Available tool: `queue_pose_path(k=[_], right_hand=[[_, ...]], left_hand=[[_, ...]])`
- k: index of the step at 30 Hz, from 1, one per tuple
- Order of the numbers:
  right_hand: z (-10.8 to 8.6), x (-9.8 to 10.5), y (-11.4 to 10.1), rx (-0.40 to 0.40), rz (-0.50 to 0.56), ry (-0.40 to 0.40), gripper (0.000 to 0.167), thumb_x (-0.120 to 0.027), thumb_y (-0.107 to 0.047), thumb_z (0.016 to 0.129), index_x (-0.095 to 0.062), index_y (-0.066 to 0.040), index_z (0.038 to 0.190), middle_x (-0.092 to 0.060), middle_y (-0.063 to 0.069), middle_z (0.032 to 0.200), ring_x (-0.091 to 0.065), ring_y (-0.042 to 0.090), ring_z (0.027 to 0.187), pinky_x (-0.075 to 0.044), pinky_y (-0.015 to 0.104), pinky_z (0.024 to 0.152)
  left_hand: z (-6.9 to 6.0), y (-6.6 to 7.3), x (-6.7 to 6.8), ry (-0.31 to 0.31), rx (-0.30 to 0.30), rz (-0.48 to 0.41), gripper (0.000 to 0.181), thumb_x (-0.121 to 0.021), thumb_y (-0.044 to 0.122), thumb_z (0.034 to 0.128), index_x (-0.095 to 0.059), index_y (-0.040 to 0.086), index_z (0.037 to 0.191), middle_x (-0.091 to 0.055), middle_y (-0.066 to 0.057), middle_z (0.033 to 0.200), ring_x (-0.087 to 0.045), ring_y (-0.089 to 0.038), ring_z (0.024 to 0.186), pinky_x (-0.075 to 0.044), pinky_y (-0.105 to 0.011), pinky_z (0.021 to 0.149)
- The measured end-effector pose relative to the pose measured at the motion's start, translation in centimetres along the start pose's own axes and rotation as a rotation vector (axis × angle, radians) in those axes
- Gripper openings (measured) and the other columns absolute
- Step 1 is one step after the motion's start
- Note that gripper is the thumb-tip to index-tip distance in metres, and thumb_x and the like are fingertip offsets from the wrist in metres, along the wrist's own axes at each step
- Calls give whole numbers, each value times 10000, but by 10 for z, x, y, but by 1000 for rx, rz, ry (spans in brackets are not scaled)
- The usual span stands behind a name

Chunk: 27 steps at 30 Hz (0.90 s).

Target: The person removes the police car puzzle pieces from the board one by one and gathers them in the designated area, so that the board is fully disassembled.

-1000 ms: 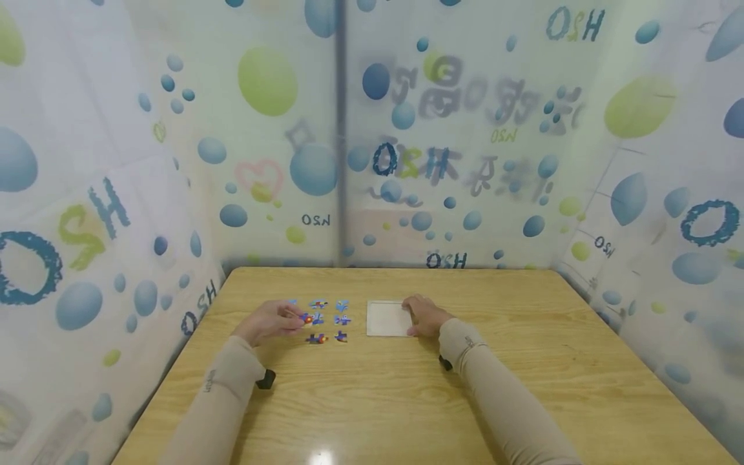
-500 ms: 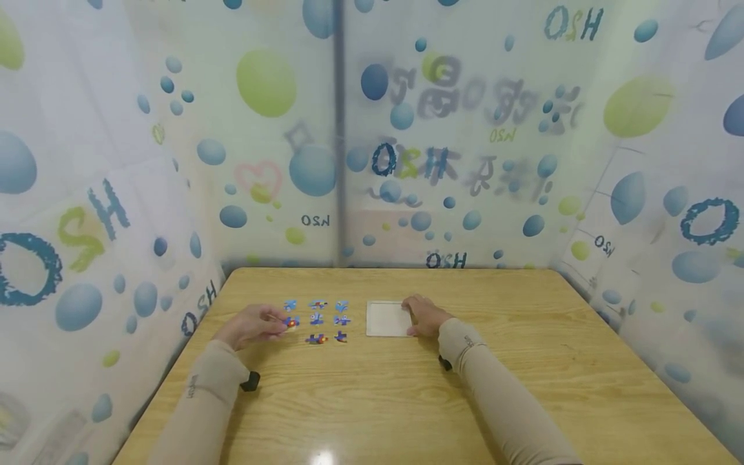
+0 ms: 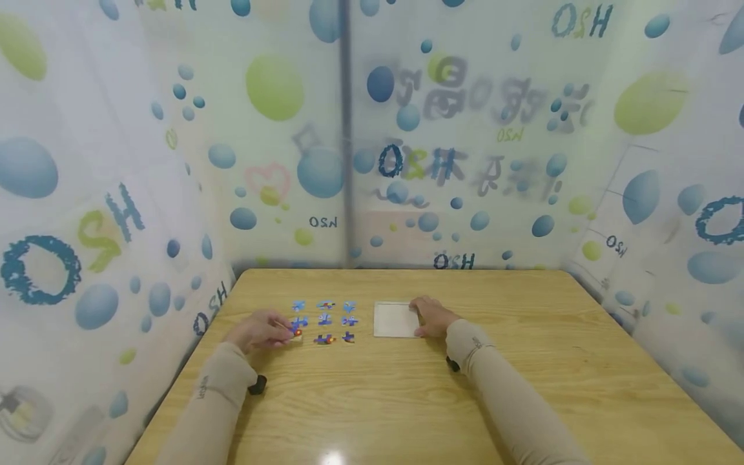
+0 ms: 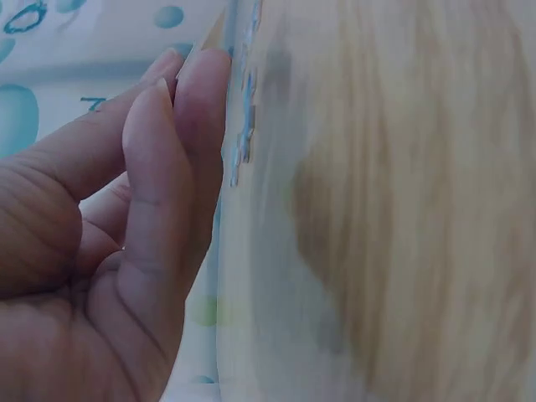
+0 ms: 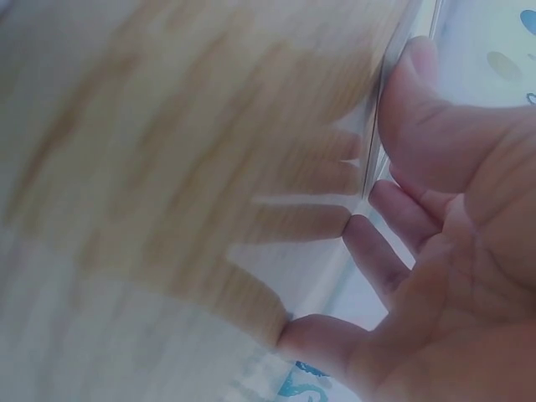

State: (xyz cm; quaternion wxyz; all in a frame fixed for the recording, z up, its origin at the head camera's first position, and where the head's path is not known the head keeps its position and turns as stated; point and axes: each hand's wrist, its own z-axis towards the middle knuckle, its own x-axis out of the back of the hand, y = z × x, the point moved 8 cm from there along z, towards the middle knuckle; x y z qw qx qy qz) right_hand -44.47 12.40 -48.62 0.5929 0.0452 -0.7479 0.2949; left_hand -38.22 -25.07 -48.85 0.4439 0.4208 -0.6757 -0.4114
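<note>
In the head view my left hand (image 3: pixel 261 329) pinches a small jigsaw piece (image 3: pixel 297 333) with red and blue print, low at the near left corner of a group of puzzle pieces. The left wrist view shows the pale edge of this jigsaw piece (image 4: pixel 214 33) between thumb and fingertips. Other colourful puzzle pieces (image 3: pixel 325 319) lie spaced in rows on the table to its right and behind. My right hand (image 3: pixel 433 316) holds the right side of a flat white puzzle tray (image 3: pixel 395 320), its thumb against the tray's edge and other fingertips on the tabletop.
The wooden table (image 3: pixel 378 400) has a glossy surface that mirrors the right fingers. Patterned curtains (image 3: pixel 465 129) close in the back and both sides. The white tray lies just right of the puzzle rows.
My left hand has moved left and then towards the near row with the pinched jigsaw piece, uncovering pieces in the left column. The right hand stays on the tray. The head view has shifted slightly.
</note>
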Motion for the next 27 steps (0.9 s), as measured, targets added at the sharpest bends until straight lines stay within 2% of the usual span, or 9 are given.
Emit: queue_pose_path(k=[5, 8, 13, 18, 22, 27], right_hand=[[1, -3, 0, 3, -8, -4, 601, -742, -185, 945, -443, -24, 1441, -411, 183, 1503, -378, 373, 1397, -332, 507, 1167], [1, -3, -1, 4, -10, -9, 603, -735, -195, 951, -437, -28, 1448, -412, 179, 1502, -380, 366, 1397, -330, 500, 1169], [3, -3, -1, -4, -8, -9, 612, -744, -200, 944, -436, -31, 1446, -421, 174, 1489, -386, 361, 1388, -334, 499, 1166], [6, -5, -1, -5, -7, -15, 625, -747, -211, 941, -431, -38, 1452, -415, 168, 1500, -379, 354, 1397, -325, 492, 1174], [7, -4, -5, 18, -5, -8, 623, -747, -197, 941, -430, -27, 1451, -412, 181, 1500, -377, 370, 1398, -320, 504, 1176], [6, -3, -9, 20, -11, -7, 611, -736, -195, 949, -429, -24, 1449, -414, 178, 1496, -381, 363, 1395, -321, 496, 1177]], left_hand=[[4, -1, -7, 35, 9, 114, 236, -741, -36, 885, -638, -96, 1088, -702, -128, 853, -693, -161, 696, -580, -240, 614], [9, 0, -7, 77, 18, 202, 186, -756, -30, 873, -662, -57, 1032, -710, -117, 837, -690, -164, 692, -587, -263, 619], [14, 9, -5, 159, -10, 401, 134, -805, -30, 818, -684, -4, 869, -702, -91, 793, -678, -169, 654, -586, -284, 599], [10, 19, -5, 213, -45, 592, 228, -870, 7, 751, -653, 56, 701, -657, -42, 730, -604, -141, 583, -519, -243, 544], [6, 27, -5, 235, -66, 695, 238, -886, 57, 742, -655, 87, 693, -649, -6, 673, -577, -142, 577, -467, -257, 555], [1, 33, -5, 230, -86, 741, 215, -897, 108, 742, -683, 96, 728, -658, 2, 701, -576, -158, 619, -447, -286, 593]])
